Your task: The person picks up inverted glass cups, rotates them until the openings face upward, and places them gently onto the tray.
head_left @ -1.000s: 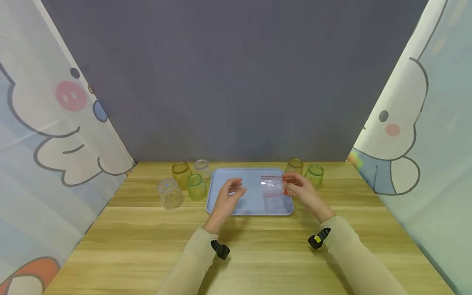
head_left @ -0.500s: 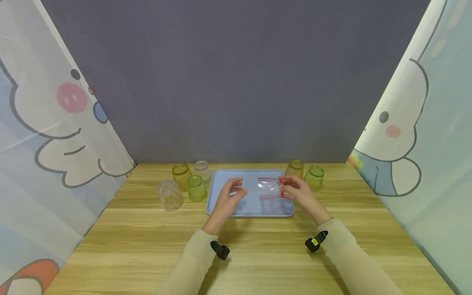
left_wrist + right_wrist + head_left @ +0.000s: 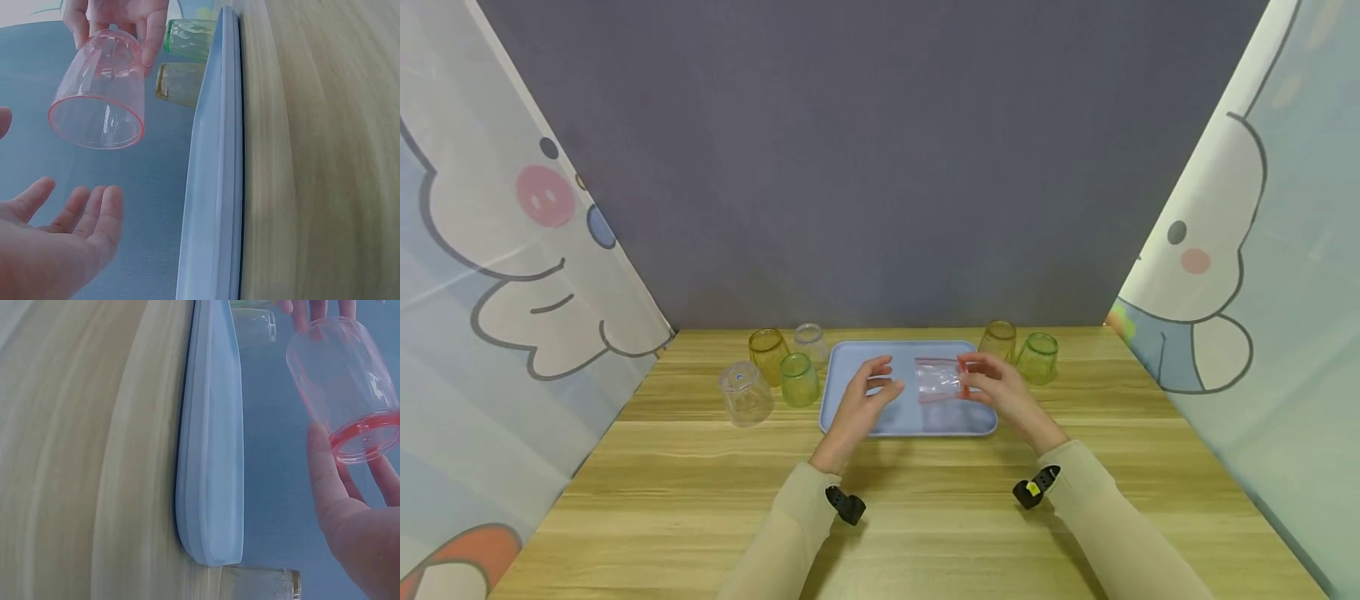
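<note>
A clear pink-tinted glass (image 3: pixel 936 381) lies sideways in the air over the blue tray (image 3: pixel 850 427). My right hand (image 3: pixel 1003 396) grips it by its red base, thumb on one side and fingers on the other, as the right wrist view shows with the glass (image 3: pixel 344 375) above the palm. The mouth of the glass (image 3: pixel 100 100) faces my left hand (image 3: pixel 69 231). That left hand (image 3: pixel 857 404) hovers over the tray's left part, fingers apart and loosely bent, holding nothing, with a gap between it and the rim.
Left of the tray stand upside-down glasses: a clear one (image 3: pixel 747 396), an amber one (image 3: pixel 769 358), a green one (image 3: pixel 800 382) and a small clear one (image 3: pixel 811 343). Right of it are an amber glass (image 3: pixel 998 340) and a green glass (image 3: pixel 1037 360). A grey partition (image 3: pixel 880 167) rises behind the wooden table (image 3: pixel 940 517).
My right hand has brought the pink-tinted glass a little to the left, closer to my left hand. The left hand has hardly moved.
</note>
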The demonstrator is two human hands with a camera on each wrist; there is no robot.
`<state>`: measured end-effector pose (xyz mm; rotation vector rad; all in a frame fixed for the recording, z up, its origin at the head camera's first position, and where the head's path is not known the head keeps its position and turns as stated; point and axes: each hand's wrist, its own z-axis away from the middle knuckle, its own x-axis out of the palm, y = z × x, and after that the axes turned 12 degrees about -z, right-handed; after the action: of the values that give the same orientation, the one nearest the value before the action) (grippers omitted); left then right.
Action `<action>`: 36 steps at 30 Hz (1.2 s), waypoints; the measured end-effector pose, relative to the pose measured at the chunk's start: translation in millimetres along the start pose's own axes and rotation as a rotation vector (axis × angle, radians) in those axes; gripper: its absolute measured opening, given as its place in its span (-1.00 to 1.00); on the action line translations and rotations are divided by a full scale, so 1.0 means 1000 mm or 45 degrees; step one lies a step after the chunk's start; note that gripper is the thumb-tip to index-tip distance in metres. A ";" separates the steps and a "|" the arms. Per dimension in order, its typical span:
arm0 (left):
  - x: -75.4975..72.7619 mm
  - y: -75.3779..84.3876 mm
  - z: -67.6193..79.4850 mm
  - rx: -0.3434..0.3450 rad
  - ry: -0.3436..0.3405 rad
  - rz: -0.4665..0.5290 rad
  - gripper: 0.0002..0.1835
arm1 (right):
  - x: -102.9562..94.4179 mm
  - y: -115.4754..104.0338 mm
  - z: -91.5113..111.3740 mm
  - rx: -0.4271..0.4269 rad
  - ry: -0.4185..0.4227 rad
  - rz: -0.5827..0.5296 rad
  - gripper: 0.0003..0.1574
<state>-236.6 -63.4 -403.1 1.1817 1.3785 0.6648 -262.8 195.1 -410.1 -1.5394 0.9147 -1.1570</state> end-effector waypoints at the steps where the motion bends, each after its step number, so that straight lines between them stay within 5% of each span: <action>1: -0.001 0.004 0.002 0.006 -0.014 0.003 -0.40 | 0.000 0.000 0.000 0.003 -0.005 -0.002 -0.37; 7: -0.003 0.018 0.010 0.043 -0.047 0.011 -0.40 | 0.004 0.002 0.002 0.004 -0.023 0.008 -0.38; 28: -0.003 0.015 0.009 0.092 -0.146 0.027 -0.38 | 0.016 0.004 0.003 0.010 -0.088 -0.030 -0.32; 36: -0.001 0.014 0.009 0.096 -0.112 0.057 -0.40 | 0.021 0.003 0.004 0.009 -0.097 -0.021 -0.31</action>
<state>-224.6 -61.7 -391.5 1.2900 1.3164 0.5893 -253.3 176.1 -408.5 -1.5774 0.8479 -1.1050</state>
